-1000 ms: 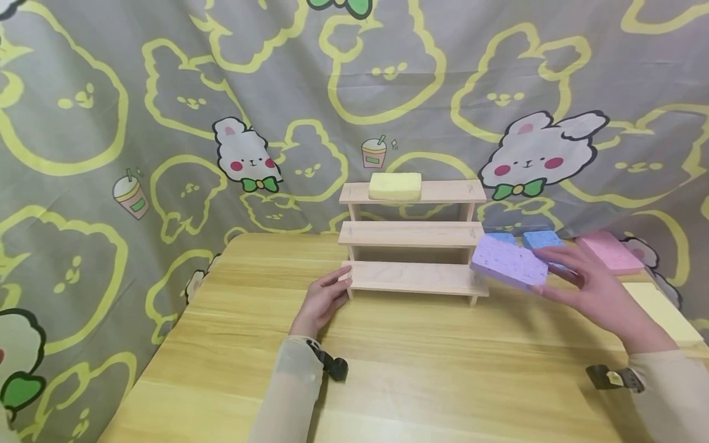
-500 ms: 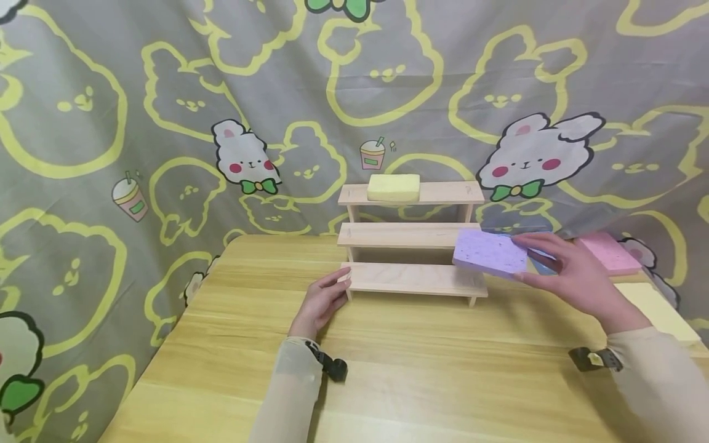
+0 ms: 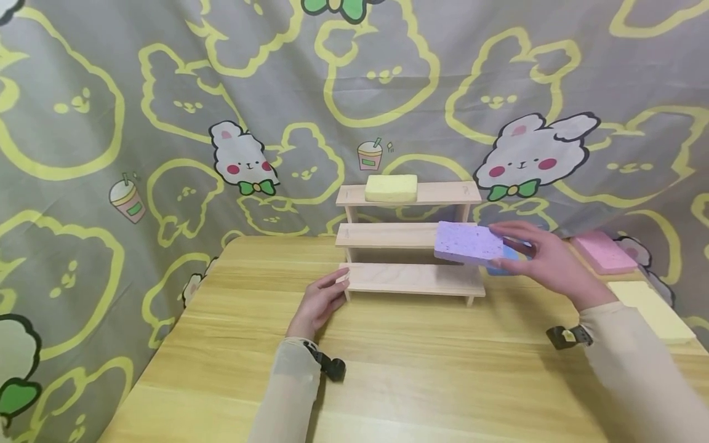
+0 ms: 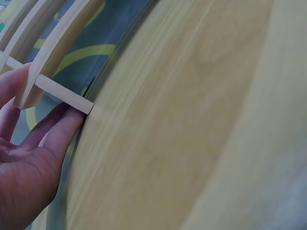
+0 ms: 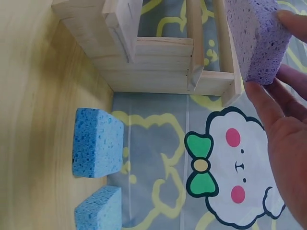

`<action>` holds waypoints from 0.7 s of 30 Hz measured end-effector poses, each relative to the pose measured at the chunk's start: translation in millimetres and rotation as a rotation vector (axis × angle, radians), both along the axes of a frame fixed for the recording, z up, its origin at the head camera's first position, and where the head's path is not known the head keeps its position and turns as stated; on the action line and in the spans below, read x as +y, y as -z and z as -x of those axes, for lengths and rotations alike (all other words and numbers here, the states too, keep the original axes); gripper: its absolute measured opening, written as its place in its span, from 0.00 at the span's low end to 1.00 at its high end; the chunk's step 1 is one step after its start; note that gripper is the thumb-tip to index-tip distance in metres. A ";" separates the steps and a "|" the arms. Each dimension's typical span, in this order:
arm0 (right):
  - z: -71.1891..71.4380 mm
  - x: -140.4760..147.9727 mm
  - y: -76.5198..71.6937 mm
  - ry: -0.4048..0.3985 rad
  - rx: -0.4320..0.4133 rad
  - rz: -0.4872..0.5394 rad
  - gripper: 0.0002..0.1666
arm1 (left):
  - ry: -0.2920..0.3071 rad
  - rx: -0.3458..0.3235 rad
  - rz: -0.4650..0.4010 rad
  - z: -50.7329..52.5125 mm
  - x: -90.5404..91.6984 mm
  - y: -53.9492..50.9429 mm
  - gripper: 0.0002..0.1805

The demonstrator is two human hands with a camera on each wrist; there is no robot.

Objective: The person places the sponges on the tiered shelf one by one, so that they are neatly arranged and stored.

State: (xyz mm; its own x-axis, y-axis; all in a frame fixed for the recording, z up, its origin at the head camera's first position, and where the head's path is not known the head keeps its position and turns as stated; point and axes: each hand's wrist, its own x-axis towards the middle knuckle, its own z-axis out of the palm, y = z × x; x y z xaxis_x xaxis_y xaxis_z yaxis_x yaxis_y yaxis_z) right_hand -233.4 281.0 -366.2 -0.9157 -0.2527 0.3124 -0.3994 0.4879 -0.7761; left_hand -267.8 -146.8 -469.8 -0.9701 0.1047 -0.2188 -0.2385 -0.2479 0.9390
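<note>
A purple sponge point(image 3: 468, 243) is pinched by its right end between the thumb and fingers of my right hand point(image 3: 545, 264). In the head view it overlaps the right part of the middle tier of a pale wooden three-tier shelf point(image 3: 410, 278); the right wrist view shows the sponge point(image 5: 261, 43) beside the upper tiers. My left hand point(image 3: 318, 304) holds the left end of the lowest tier. From the left wrist, that hand point(image 4: 33, 167) has fingers above and below the board, near its leg. A yellow sponge point(image 3: 391, 188) lies on the top tier.
Two blue sponges point(image 5: 97, 143) rest on the table right of the shelf, partly hidden by my right hand in the head view. A pink sponge point(image 3: 605, 252) and a larger pale yellow block point(image 3: 650, 311) lie farther right. A patterned curtain point(image 3: 277, 92) hangs behind.
My right hand has carried the purple sponge leftward and slightly up, from beside the shelf to the middle tier's right part. My left hand has stayed at the shelf's left end.
</note>
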 end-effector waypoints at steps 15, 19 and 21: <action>21.2 -11.6 -13.2 -0.012 0.007 0.003 0.34 | 0.008 -0.006 0.002 2.0 -1.4 3.6 0.24; 24.8 -14.7 -16.4 -0.008 0.008 0.024 0.34 | 0.017 0.007 -0.015 2.9 -1.2 4.7 0.24; 26.8 -15.6 -18.4 -0.015 -0.006 0.042 0.34 | 0.019 0.010 -0.024 3.3 -1.0 4.7 0.24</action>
